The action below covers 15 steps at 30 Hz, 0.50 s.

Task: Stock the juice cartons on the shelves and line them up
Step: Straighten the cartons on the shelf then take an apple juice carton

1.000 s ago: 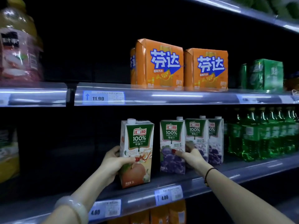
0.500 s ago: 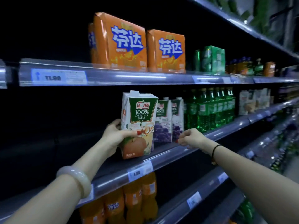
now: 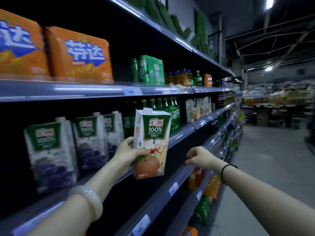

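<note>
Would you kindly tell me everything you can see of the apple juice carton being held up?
The apple juice carton is a tall white paperboard box with a white cap on its sloped top, a green panel reading 100% APPLE JUICE and an apple picture below. It looks sealed and undented, nearly upright, held in front of the shelf. Only the left hand touches it, gripping its side, thumb across the front.

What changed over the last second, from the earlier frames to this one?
The left hand, still gripping the apple juice carton, drew it off the shelf and carried it rightward past the grape juice cartons. The right hand came off those cartons and now hangs empty. The grape row stayed put.
</note>
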Available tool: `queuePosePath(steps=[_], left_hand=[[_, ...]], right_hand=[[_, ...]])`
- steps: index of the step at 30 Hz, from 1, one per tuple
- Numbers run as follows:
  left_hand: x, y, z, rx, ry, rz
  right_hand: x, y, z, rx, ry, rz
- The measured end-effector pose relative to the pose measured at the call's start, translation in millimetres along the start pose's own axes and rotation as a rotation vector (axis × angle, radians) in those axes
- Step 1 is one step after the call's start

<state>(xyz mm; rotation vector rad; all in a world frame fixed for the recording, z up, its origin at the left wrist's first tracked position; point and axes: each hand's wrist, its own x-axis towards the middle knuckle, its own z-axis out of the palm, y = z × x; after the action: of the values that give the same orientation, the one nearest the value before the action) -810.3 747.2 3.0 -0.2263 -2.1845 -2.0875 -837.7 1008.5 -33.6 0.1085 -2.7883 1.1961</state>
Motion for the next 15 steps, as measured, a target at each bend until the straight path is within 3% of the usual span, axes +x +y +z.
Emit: queuePosePath(steps=[8,15], left_hand=[[78.5,-27.4,168.8,-0.121,-0.033,-0.020],[158.1,-43.1,274.4,-0.110,-0.098,-0.019]], right_hand=[[40.3,112.1,-112.5,-0.069,0.053,0.034],[100.2,191.0,-172.0,-0.092,0.070,0.041]])
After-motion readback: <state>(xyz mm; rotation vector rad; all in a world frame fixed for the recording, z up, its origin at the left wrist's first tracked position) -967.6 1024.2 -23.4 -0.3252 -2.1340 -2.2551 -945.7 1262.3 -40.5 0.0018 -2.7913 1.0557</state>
